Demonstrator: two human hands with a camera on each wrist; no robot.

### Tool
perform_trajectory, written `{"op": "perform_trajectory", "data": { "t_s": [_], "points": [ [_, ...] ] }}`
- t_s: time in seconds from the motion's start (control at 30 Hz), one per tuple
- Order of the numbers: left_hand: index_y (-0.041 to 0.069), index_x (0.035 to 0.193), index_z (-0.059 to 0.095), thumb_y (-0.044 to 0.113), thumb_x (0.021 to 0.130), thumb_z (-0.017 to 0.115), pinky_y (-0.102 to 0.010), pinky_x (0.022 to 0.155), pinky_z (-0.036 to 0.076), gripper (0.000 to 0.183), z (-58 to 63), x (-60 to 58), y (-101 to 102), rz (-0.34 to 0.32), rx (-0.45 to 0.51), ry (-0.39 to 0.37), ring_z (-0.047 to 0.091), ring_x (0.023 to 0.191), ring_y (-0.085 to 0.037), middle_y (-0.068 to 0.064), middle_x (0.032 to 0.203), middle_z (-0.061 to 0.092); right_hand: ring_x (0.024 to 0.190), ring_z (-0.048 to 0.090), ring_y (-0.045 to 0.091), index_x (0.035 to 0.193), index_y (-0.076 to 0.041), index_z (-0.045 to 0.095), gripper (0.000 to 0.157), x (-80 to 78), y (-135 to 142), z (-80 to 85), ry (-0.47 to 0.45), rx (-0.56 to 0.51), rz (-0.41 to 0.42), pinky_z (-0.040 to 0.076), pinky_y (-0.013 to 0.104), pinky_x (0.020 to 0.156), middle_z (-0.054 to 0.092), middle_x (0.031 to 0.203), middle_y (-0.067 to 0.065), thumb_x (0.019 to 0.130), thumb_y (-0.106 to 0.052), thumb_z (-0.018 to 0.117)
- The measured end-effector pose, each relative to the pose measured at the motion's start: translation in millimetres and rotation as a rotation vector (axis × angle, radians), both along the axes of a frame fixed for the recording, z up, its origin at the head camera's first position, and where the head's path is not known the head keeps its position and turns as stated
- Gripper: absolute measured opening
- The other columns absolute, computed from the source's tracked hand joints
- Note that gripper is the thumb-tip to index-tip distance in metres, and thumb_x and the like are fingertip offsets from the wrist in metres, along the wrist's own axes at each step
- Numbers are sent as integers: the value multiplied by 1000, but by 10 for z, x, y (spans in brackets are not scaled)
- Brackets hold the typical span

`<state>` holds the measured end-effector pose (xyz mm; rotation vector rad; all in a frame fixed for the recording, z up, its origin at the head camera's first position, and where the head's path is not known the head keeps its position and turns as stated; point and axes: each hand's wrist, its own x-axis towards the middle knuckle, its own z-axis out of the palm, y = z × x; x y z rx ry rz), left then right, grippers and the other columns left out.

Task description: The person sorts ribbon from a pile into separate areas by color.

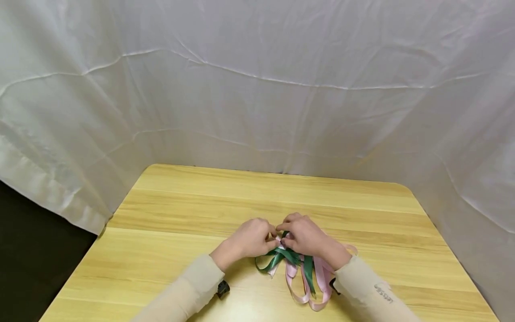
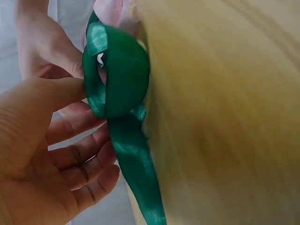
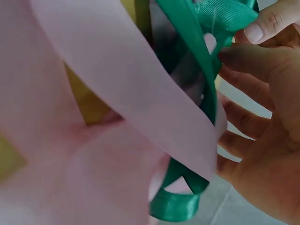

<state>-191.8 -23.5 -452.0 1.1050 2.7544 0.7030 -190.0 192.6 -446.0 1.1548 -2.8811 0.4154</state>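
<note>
A tangle of satin ribbons lies on the wooden table under both hands, green ribbon mixed with pink ribbon. My left hand pinches a looped part of the green ribbon between thumb and forefinger, its other fingers loosely bent behind. Close beside it, my right hand pinches the bundle from the other side, thumb tip at the green strip. In the right wrist view a wide pink ribbon crosses in front and hides part of the bundle. A green tail hangs below the left hand's loop.
The wooden table has rounded far corners. White curtain hangs behind it and at both sides. A black piece sits under the left cuff. Dark space shows beyond the table's left edge.
</note>
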Motion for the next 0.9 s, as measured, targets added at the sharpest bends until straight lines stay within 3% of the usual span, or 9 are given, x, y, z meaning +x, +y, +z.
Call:
{"op": "perform_trajectory", "data": {
  "t_s": [0.23,0.53,0.63,0.77,0.9],
  "points": [
    [18,79,72,35,98,75,-19,54,34,26,-46,37,34,-19,14,-5,42,56,-2,13,60,49,82,52,11,94,-16,82,7,0,-25,-56,16,-38,-9,46,29,73,65,87,-3,95,-14,76],
    [19,69,60,16,100,69,-18,52,34,33,-85,29,21,-4,42,-5,42,56,-2,10,62,49,94,61,17,82,-18,72,16,11,-33,-17,-51,-128,-56,54,34,80,70,102,1,96,-13,70],
    [18,73,63,14,100,66,-18,54,37,28,-64,27,-27,6,56,2,44,58,-2,9,65,53,101,64,24,79,-17,70,18,13,-15,23,-51,-143,-53,56,39,84,73,112,10,95,-11,70],
    [13,91,73,16,103,64,-19,61,43,16,-29,11,-105,21,123,-7,48,64,-2,7,76,62,105,65,30,86,-11,74,11,10,32,88,-99,-165,-48,59,40,83,71,121,18,96,-11,70],
    [10,95,73,19,107,60,-20,60,43,20,13,-17,-187,29,204,-60,46,60,-2,7,71,58,112,65,33,92,-10,74,12,-9,89,147,-178,-218,-67,59,45,87,69,126,20,101,-15,68]
  ]
}}
